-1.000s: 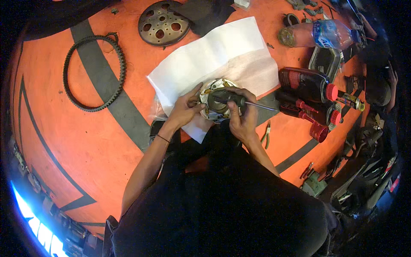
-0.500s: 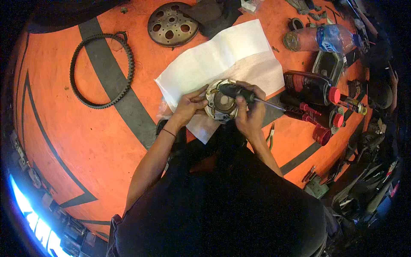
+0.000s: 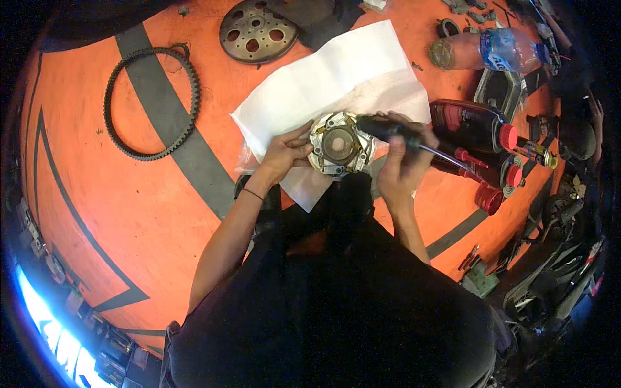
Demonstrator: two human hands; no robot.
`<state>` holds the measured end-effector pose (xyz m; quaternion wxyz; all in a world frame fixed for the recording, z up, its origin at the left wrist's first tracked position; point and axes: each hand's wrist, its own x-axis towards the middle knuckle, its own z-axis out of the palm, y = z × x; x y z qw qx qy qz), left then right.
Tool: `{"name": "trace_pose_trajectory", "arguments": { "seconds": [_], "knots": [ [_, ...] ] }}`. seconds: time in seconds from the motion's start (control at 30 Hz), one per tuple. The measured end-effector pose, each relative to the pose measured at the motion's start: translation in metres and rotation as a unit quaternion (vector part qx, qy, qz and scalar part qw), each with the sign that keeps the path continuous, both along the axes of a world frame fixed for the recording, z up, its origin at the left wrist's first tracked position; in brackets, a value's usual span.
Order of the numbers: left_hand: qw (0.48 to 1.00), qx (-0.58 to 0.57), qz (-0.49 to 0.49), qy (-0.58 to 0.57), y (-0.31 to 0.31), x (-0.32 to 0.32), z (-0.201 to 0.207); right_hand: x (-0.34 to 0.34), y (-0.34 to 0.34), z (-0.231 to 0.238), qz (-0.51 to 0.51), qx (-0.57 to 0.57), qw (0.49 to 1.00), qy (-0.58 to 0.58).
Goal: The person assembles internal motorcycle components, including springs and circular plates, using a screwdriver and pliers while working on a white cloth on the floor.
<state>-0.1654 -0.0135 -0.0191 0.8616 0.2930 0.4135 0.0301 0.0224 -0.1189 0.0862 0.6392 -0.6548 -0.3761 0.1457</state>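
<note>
A round metal clutch shoe assembly (image 3: 339,145) rests over a sheet of white paper. My left hand (image 3: 283,158) grips its left edge, with the thumb and fingers closed on the rim. In my right hand (image 3: 402,161) is a screwdriver with a dark handle (image 3: 381,128); its bare metal shaft (image 3: 446,158) points away to the right. The handle's butt end lies close to the assembly's upper right edge; whether it touches I cannot tell. My right fingers are slightly blurred. White paper (image 3: 317,84) spreads behind and beneath the assembly.
A toothed rubber belt (image 3: 108,103) lies on the orange surface at left. At the back sits a perforated clutch bell (image 3: 255,32). Dark bottles with red caps (image 3: 466,123), a plastic water bottle (image 3: 498,52) and a metal tray (image 3: 495,90) stand or lie at right.
My right hand with the screwdriver has moved right, off the front of the clutch shoe assembly, whose middle now shows. My left hand keeps its hold.
</note>
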Motion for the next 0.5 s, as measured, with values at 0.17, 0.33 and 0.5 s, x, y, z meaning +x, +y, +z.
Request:
{"name": "trace_pose_trajectory", "arguments": {
  "seconds": [0.17, 0.33, 0.5],
  "knots": [
    [1.000, 0.005, 0.003, 0.001, -0.001, 0.009, 0.000, -0.027, -0.005, -0.013, 0.017, -0.218, 0.967, -0.129],
    [1.000, 0.002, 0.005, -0.012, -0.003, 0.011, -0.001, -0.019, -0.011, -0.036, 0.045, -0.143, 0.988, -0.031],
    [1.000, -0.009, 0.013, -0.001, 0.003, 0.006, 0.003, -0.007, 0.019, 0.001, -0.052, 0.157, 0.985, 0.048]
  ]
}}
